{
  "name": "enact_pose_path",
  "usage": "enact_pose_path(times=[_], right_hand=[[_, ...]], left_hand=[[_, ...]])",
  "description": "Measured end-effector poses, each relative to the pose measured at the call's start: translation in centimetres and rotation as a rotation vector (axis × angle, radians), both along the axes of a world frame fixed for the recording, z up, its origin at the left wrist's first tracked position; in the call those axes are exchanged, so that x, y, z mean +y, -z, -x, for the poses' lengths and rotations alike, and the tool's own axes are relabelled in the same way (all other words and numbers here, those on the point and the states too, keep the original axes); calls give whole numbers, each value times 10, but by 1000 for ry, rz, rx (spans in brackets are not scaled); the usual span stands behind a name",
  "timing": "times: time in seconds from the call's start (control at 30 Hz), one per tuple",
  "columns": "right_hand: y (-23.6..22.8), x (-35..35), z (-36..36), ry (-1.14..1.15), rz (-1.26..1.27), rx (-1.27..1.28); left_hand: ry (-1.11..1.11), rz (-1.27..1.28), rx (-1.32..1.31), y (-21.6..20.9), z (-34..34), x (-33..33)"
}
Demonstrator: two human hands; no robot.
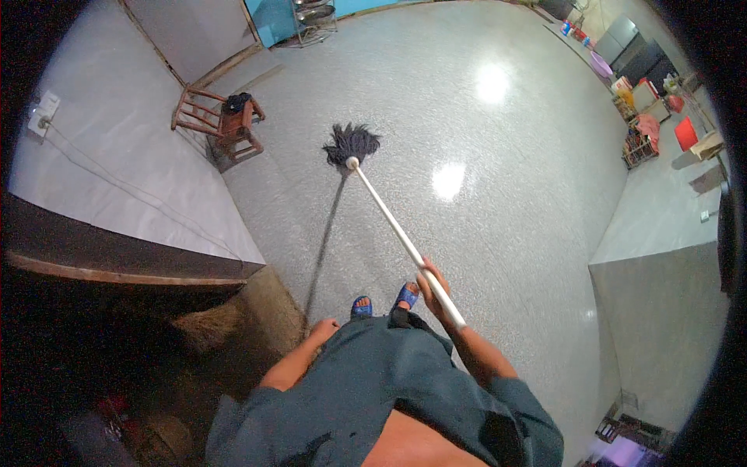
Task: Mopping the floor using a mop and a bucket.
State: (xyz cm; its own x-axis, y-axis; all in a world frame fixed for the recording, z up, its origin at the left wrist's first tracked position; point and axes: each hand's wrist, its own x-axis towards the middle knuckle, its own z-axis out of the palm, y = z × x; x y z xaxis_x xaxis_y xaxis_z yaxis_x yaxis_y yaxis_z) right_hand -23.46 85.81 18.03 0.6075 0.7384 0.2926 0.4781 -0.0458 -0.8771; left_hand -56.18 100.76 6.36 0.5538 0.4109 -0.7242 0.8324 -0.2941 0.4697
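Observation:
A mop with a white handle (393, 226) and a dark strand head (352, 145) reaches out ahead of me, its strands spread on the grey floor. Wrapped round the upper part of the handle is my right hand (433, 284); the pole end lies along my right forearm. My left hand (325, 328) hangs low at my left side, close to my dark clothing and away from the mop. Its fingers are mostly hidden. My feet in blue slippers (362, 306) stand on the floor behind the mop.
A brown wooden chair (233, 124) with a dark cloth on it stands by the left wall. Far ahead is a metal rack (314, 17). Along the right side are a basket (640, 146), a red container (685, 134) and a purple basin (601, 64). A dark recess opens at lower left.

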Motion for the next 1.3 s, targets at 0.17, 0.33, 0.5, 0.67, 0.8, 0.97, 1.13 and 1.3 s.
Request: enact_pose_path(times=[0.17, 0.33, 0.5, 0.67, 0.8, 0.97, 1.13, 1.3], right_hand=[[-57, -165, 41, 57, 141, 766], [-108, -285, 40, 747, 16, 1116], [-112, -279, 13, 831, -137, 949], [-83, -170, -4, 620, -167, 908], [-54, -31, 4, 312, -206, 805], [-24, 139, 4, 95, -189, 613], [-16, 228, 12, -1, -103, 859], [11, 164, 23, -170, -190, 574]], left_hand=[[41, -31, -54, 6, -23, 22], [101, -43, -45, -37, -85, 30], [110, 34, -210, -23, -84, 13], [17, 92, -184, -13, -58, 2], [-127, 9, -77, 6, -24, 2], [-258, -31, 56, -9, 18, -13], [-226, 56, -38, 44, 57, -34], [-230, -37, 20, 2, 23, -23]])
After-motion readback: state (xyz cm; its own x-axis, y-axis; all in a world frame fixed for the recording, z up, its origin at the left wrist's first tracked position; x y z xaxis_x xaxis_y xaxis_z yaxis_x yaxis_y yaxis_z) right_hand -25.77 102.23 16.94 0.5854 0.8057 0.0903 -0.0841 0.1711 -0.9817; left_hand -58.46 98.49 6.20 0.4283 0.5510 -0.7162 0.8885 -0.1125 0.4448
